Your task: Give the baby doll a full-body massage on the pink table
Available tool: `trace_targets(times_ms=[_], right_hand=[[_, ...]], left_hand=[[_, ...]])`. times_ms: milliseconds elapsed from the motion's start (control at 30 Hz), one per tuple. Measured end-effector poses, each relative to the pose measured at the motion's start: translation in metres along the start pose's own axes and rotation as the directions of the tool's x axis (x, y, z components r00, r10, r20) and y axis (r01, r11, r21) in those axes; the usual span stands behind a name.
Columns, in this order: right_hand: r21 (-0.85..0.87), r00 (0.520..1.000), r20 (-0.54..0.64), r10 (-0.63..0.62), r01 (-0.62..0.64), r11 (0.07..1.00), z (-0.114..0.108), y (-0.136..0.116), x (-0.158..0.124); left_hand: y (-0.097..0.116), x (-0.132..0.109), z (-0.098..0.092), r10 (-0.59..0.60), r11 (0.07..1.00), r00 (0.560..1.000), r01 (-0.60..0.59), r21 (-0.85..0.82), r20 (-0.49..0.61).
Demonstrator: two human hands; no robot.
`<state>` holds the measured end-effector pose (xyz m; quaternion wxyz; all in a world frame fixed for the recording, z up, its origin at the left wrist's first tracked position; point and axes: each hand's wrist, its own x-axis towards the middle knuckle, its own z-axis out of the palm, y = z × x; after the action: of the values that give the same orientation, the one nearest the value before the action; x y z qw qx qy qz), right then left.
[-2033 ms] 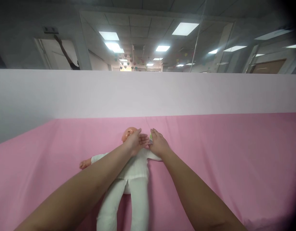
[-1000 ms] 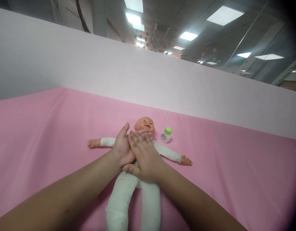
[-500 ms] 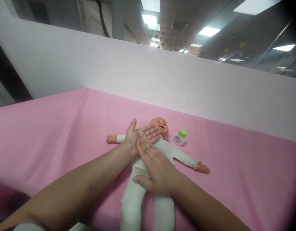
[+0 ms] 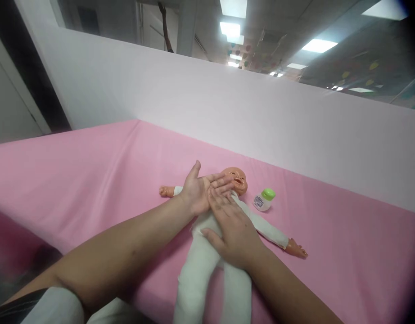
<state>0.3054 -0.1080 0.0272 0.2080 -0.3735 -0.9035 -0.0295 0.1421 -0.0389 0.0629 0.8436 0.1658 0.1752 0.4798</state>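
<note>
pink sheeting is seen stretched over the worktop, with a plain white partition standing along its far edge and ceiling lights above. a baby doll in a white suit is laid on its back in the middle. its long axis runs away from the person and a little to the right: the legs are nearest, between the two forearms, and the doll's head is farthest.

the doll's arms are spread out to either side. both hands are brought together over the chest, just short of the chin. the left hand is turned palm up with its fingers stretched out, and nothing is grasped in it; whether its back rests on the doll's shoulder cannot be told. the right hand is laid flat, palm down, on the doll's belly and chest, released, with its fingertips set across the left palm.

of the two, the right hand is the one plainly on the doll. a small white lotion bottle with a green cap is seen upright just beside the head, on the right-hand side and apart from both hands.
</note>
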Motion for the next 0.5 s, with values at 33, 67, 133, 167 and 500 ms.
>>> trace_targets(times_ms=[33, 67, 133, 167, 500], right_hand=[[0.003, 1.0, 0.012, -0.022, 0.022, 1.0, -0.002, -0.002, 0.0], [0.008, 0.999, 0.022, -0.04, 0.04, 0.999, -0.004, -0.005, -0.001], [0.027, 0.997, 0.03, -0.065, 0.065, 0.998, -0.007, -0.01, -0.002], [0.04, 0.997, 0.032, -0.076, 0.075, 0.996, -0.008, -0.012, -0.002], [0.078, 1.0, 0.009, -0.004, 0.003, 0.997, -0.002, -0.009, 0.002]], left_hand=[[0.002, 0.001, -0.002, 0.011, 1.0, 1.0, -0.011, -0.001, -0.011], [0.003, 0.002, -0.002, 0.02, 1.0, 1.0, -0.02, -0.004, -0.024], [0.001, 0.002, -0.003, 0.029, 1.0, 0.999, -0.029, -0.005, -0.037], [0.0, 0.002, -0.002, 0.026, 1.0, 0.999, -0.027, -0.002, -0.031], [-0.026, -0.012, 0.017, -0.08, 0.995, 0.996, 0.081, 0.05, -0.029]])
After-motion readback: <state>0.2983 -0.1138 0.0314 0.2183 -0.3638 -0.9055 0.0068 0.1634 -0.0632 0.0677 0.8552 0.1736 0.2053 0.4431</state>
